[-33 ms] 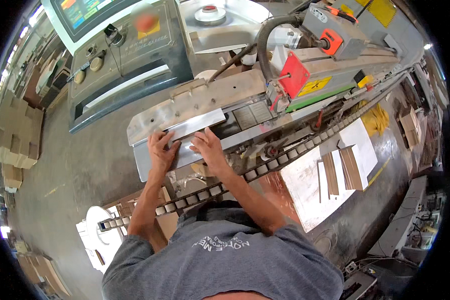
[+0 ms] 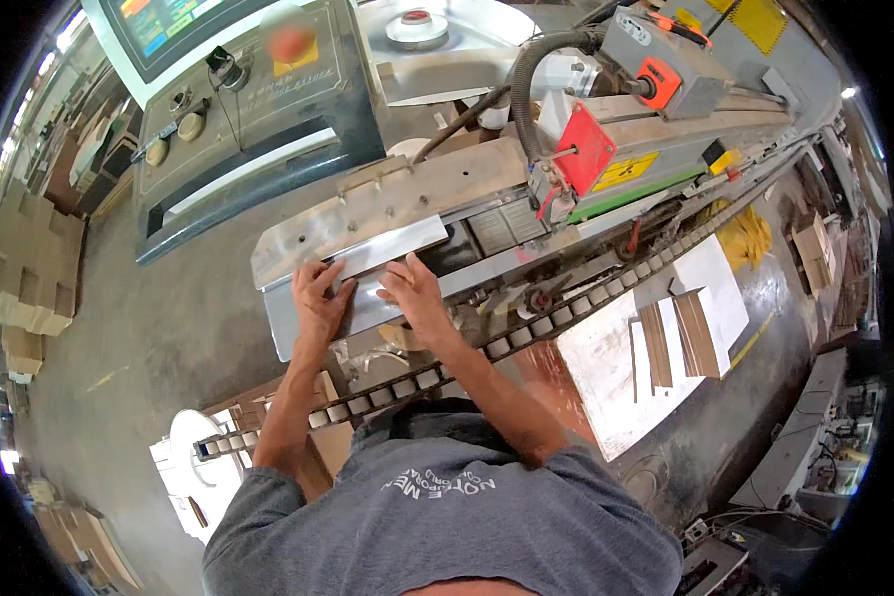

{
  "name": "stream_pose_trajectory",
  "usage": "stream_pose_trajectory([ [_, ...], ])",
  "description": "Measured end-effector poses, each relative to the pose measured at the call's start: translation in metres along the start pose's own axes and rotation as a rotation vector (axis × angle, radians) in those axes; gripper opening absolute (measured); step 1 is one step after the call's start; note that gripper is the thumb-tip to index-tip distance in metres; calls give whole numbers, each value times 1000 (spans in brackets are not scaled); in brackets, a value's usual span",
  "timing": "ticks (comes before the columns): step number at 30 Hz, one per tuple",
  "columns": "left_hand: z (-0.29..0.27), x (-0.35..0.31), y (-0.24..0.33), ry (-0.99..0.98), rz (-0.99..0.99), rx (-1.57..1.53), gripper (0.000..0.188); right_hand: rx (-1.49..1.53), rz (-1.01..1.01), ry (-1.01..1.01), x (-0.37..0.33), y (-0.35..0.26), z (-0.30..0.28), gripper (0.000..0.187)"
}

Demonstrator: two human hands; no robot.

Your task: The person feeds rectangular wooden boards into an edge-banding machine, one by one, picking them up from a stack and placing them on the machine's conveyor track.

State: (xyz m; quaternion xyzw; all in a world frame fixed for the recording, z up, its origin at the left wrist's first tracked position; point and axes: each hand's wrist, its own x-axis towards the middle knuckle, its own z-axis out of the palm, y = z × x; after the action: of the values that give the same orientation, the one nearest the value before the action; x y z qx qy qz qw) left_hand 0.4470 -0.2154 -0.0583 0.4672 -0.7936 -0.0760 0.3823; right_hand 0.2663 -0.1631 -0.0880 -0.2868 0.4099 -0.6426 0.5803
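Note:
A narrow white panel strip (image 2: pixel 397 241) lies along the metal infeed bed (image 2: pixel 303 310) of a machine, against its guide fence (image 2: pixel 377 204). My left hand (image 2: pixel 320 300) is at the strip's left end, fingers bent and fingertips on it, with the thumb toward the right. Close beside it, my right hand (image 2: pixel 414 298) has its curled fingers against the strip's near edge. The undersides of both hands' fingers are partly hidden. Ahead of the strip, to the right, lies a dark ridged plate (image 2: pixel 505 226) at the machine's entry.
A chain conveyor (image 2: pixel 517 338) runs diagonally in front of me. Brown-edged panel strips (image 2: pixel 680 338) rest on a white board (image 2: pixel 606 372) at the right. The control panel (image 2: pixel 253 119) stands far left, a red guard plate (image 2: pixel 588 149) far right. Cardboard stacks (image 2: pixel 35 258) line the left side.

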Motion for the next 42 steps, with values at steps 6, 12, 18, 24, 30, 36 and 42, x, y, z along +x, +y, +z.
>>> stream_pose_trajectory([
  [6, 1, 6, 3, -20, 1, -41, 37, -40, 25, 37, 0, -8, 1, 25],
  [12, 5, 4, 2, -59, -34, -59, 34, -127, -41, -98, 0, -20, -1, 44],
  [18, 13, 9, 11, -73, -54, -139, 32, -86, -81, -56, 4, -25, -11, 33],
  [24, 36, 20, 26, -125, -58, -110, 31, -174, -110, -7, 16, -30, -40, 35],
  [30, 70, 43, 58, -172, -45, -153, 30, -214, -73, 72, 27, -66, -78, 23],
  [36, 109, 59, 92, -158, 25, -148, 28, -294, -96, 142, 32, -97, -119, 20],
  [42, 153, 72, 122, -232, -1, -168, 27, -276, -131, 224, 25, -115, -150, 23],
])
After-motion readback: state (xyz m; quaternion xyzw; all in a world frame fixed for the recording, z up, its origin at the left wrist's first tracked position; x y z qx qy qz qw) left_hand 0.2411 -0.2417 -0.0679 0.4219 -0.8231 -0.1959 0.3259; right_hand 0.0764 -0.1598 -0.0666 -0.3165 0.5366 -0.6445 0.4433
